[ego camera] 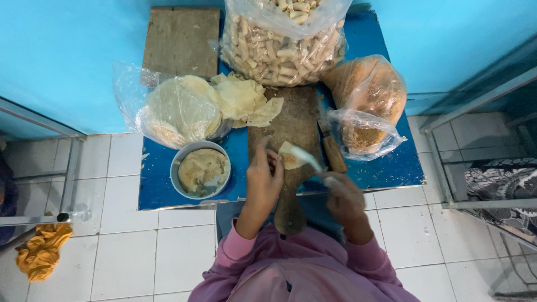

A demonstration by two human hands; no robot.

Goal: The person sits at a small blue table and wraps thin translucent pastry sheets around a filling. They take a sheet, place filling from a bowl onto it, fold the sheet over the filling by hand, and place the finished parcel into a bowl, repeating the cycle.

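Head view. Left hand [263, 179]: fingers curled, pinching a thin pale wrapper [292, 155] over the wooden board [293, 128]. Right hand [345, 200]: closed around a white spoon [313, 161] whose tip touches the wrapper. Left of the board: grey bowl [201, 169] of filling. Far side of the blue surface [386, 168]: bagged wrappers [179, 109], bagged rolls [279, 47], bagged crumbs [369, 106].
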